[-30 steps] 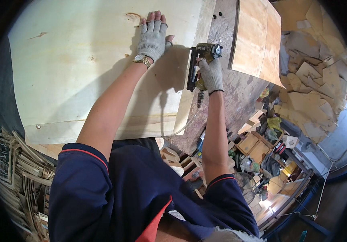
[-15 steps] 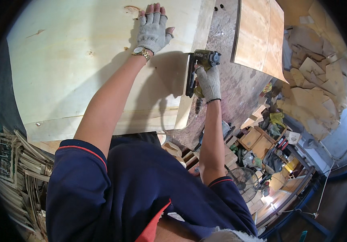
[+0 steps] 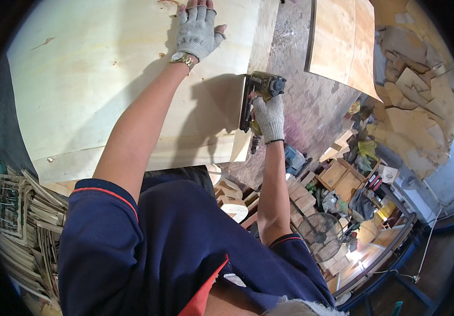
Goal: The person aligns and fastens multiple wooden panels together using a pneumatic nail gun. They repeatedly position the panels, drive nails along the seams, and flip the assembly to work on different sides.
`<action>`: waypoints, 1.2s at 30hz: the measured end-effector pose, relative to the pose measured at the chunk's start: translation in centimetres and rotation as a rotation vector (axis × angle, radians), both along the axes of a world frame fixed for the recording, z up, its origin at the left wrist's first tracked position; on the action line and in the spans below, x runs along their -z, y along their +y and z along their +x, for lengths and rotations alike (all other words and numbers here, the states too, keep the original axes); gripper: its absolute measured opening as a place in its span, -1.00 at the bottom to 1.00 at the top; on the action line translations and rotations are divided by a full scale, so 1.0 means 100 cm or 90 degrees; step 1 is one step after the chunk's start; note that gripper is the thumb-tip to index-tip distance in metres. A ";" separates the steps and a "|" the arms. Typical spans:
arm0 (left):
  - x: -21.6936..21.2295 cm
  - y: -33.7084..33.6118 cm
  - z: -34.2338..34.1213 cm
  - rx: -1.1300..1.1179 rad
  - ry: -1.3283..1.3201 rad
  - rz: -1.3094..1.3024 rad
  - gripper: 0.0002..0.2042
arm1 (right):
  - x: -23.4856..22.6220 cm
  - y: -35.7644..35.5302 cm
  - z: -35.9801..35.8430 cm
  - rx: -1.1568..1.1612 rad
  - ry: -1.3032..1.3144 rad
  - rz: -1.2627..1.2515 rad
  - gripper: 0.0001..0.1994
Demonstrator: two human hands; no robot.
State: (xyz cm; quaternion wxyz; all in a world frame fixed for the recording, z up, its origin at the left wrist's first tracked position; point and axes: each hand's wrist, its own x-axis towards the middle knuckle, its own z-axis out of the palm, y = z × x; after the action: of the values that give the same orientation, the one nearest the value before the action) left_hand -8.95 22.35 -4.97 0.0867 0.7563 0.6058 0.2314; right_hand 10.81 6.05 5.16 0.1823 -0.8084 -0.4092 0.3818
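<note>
My left hand [image 3: 197, 36], in a grey fingerless glove, lies spread on a large pale plywood sheet [image 3: 90, 100]. A gold wristwatch [image 3: 183, 60] circles that wrist. In my right hand [image 3: 268, 117], also gloved, is a dark pneumatic stapler [image 3: 265, 83], with my fingers wrapped round its grip. Its long black side runs along the right edge of the sheet, close to or touching it; the exact contact is hidden. A hose fitting [image 3: 255, 143] hangs below the grip.
A second, curved plywood panel [image 3: 343, 42] stands to the far right. Wood offcuts [image 3: 414, 116] are heaped beyond it. A black fan [image 3: 320, 234], wooden blocks and a small wooden crate [image 3: 340, 176] crowd the lower right. Stacked thin strips [image 3: 37, 221] lie at the lower left.
My right hand has brought the stapler slightly down and left along the sheet's edge. The left hand sits a little higher in view, still spread on the plywood.
</note>
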 end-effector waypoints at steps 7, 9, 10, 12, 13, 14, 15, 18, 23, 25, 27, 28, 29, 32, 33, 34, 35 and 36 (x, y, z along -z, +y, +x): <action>-0.002 0.001 0.001 -0.004 0.024 0.004 -0.22 | -0.012 -0.009 -0.002 -0.011 -0.053 -0.084 -0.66; -0.002 0.000 0.000 -0.003 0.014 0.012 -0.22 | -0.014 -0.016 -0.005 0.030 -0.048 -0.126 -0.66; -0.002 -0.001 -0.001 -0.003 0.008 0.022 -0.22 | -0.015 -0.020 -0.006 0.021 -0.048 -0.099 -0.65; -0.001 -0.001 -0.001 -0.005 -0.004 0.031 -0.22 | -0.016 -0.028 -0.008 0.001 -0.046 -0.046 -0.65; -0.001 -0.001 -0.001 -0.007 -0.009 0.031 -0.22 | -0.017 -0.033 -0.008 0.001 -0.057 -0.055 -0.65; -0.001 -0.001 -0.001 -0.008 -0.013 0.031 -0.22 | -0.017 -0.037 -0.009 0.001 -0.065 -0.064 -0.65; -0.001 -0.001 -0.001 -0.010 -0.005 0.038 -0.22 | -0.017 -0.040 -0.009 0.000 -0.071 -0.067 -0.65; -0.002 -0.002 0.000 -0.012 0.032 0.046 -0.23 | -0.014 -0.048 -0.010 0.006 -0.073 -0.088 -0.66; -0.002 -0.002 0.000 -0.013 0.087 0.042 -0.23 | -0.015 -0.061 -0.009 -0.015 -0.069 -0.074 -0.63; -0.001 -0.002 0.000 -0.019 0.102 0.054 -0.23 | -0.016 -0.069 -0.009 0.023 -0.040 -0.110 -0.65; 0.000 -0.001 0.000 -0.020 0.101 0.057 -0.22 | -0.017 -0.077 -0.008 0.035 -0.019 -0.131 -0.68; 0.000 -0.001 -0.001 -0.019 0.092 0.057 -0.22 | -0.017 -0.081 -0.009 0.012 -0.031 -0.085 -0.67; 0.000 -0.001 -0.001 -0.019 0.082 0.058 -0.22 | -0.016 -0.086 -0.009 -0.014 -0.044 -0.039 -0.67; -0.002 -0.001 -0.002 -0.014 0.113 0.047 -0.22 | -0.017 -0.098 -0.008 -0.020 -0.058 -0.091 -0.67; -0.003 -0.001 -0.002 -0.016 0.126 0.052 -0.23 | -0.017 -0.103 -0.008 -0.010 -0.054 -0.117 -0.67; -0.004 -0.001 -0.002 -0.018 0.139 0.058 -0.24 | -0.017 -0.106 -0.008 0.001 -0.055 -0.146 -0.67; -0.005 -0.002 -0.002 -0.020 0.152 0.063 -0.24 | -0.017 -0.110 -0.009 -0.011 -0.057 -0.105 -0.67; -0.006 -0.002 -0.002 -0.020 0.162 0.058 -0.24 | -0.017 -0.114 -0.009 -0.022 -0.063 -0.069 -0.67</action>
State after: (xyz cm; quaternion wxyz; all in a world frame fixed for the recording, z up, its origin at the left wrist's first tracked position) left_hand -9.11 22.12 -4.35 -0.0288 0.7729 0.6129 0.1619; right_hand 9.88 -5.39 6.87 0.1114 -0.8278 -0.4105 0.3659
